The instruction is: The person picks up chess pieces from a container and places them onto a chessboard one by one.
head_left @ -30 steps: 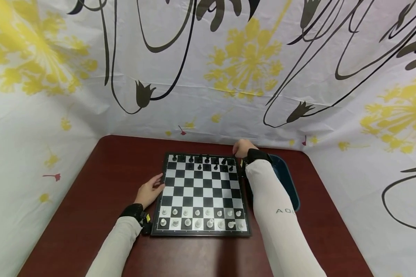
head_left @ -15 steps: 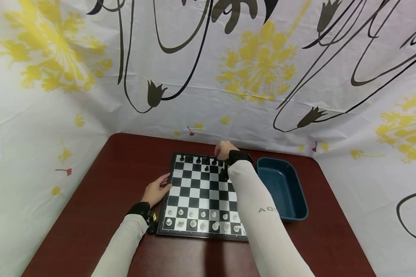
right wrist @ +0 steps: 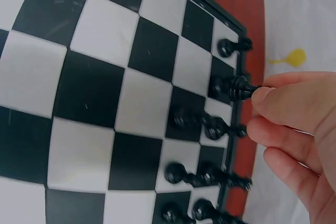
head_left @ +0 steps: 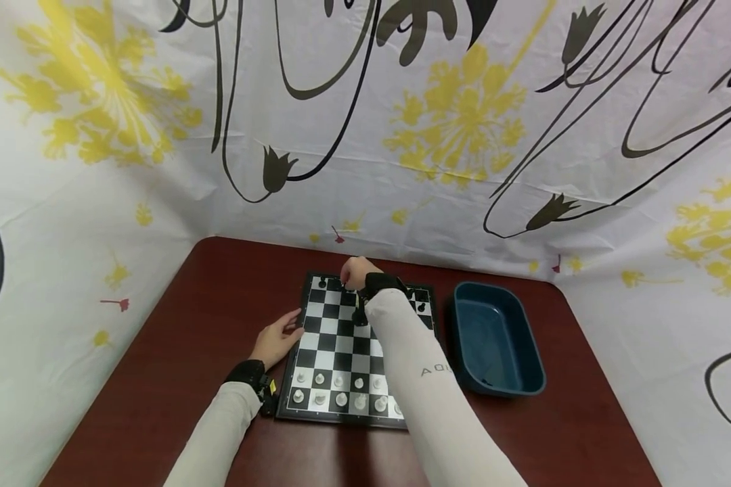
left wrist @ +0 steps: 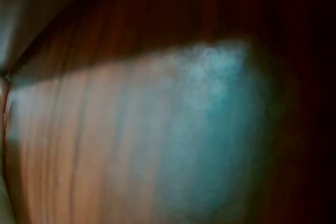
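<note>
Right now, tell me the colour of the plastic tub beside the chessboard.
Dark blue rectangular plastic tub, clearest in the head view.

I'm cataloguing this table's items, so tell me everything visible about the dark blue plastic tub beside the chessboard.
The dark blue plastic tub is a shallow rectangular basin with rounded corners, a rolled rim and a smooth, slightly glossy inside. It stands upright on the red-brown wooden table, just right of the black-and-white chessboard, its long side running along the board's edge. Nothing shows inside it. Neither hand touches it; the right hand is over the board's far rows.
</note>
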Demonstrator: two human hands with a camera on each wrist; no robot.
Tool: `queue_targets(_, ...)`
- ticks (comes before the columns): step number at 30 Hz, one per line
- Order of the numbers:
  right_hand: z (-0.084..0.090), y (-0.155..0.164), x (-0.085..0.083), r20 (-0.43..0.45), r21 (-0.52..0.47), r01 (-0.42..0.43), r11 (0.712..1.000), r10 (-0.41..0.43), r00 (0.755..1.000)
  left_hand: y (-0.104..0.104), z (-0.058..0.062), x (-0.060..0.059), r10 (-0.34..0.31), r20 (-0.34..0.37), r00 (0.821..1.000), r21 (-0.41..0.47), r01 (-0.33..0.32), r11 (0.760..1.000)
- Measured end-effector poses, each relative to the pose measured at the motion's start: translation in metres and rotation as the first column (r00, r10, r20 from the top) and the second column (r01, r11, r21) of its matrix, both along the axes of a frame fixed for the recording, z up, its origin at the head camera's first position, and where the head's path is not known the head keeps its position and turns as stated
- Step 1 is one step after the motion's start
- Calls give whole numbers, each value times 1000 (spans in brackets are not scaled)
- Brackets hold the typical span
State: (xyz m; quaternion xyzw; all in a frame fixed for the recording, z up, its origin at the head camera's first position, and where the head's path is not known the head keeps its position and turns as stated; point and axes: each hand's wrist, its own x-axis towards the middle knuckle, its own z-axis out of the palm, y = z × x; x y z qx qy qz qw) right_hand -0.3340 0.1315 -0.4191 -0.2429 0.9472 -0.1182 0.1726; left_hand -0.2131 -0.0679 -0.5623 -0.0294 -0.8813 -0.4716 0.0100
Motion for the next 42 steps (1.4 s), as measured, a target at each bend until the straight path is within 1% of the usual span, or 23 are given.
queue_targets(3,-12,-3,-1,-14,-7,1,1000,-1,1000,2,-1,0,-3,-3,1000,1,3,1000)
queue_targets(7,-14,-6,7,2,8,49,999,-49,999,6,2,1,-6,1,1000,6,6,1000)
queue_targets(10,-13,-5,12,5,15,65,998,-65,998,9,5,3,-7,6,1000,11,7,1000)
queue_targets(12,-18,-4,12,0,6,67,998,-67,998,10,6,4,-7,4,1000,12,7,1000)
queue_targets(16,-28,-2,10,1,-4,54,999,-54,999,11,3,3,-8,-16,1000,8,8,1000)
queue_targets(20,-33,-1,9,-11,-15,19,1000,-19,1000,11,1,2,-13,-39,999,2,13,1000)
queue_targets(24,-35,0,9,-10,-32,18,999,-19,1000,13,3,2,-12,-38,999,13,12,1000)
queue_targets(27,-37,0,8,-5,-29,13,999,-14,1000,14,4,3,-6,-21,1000,21,7,1000)
queue_targets(30,-38,0,8,3,-29,11,1000,-11,1000,14,3,3,-4,-10,1000,21,4,1000)
queue_targets(34,-38,-1,8,-8,-40,-9,999,9,1000,13,1,2,-5,-17,1000,13,5,1000)
queue_targets(38,-33,-2,8,-41,-56,-28,998,26,999,9,1,2,1,-18,1000,11,-1,1000)
queue_targets(42,-26,-1,5,-68,-83,1,997,-6,998,1,1,1,6,-19,1000,0,-6,1000)
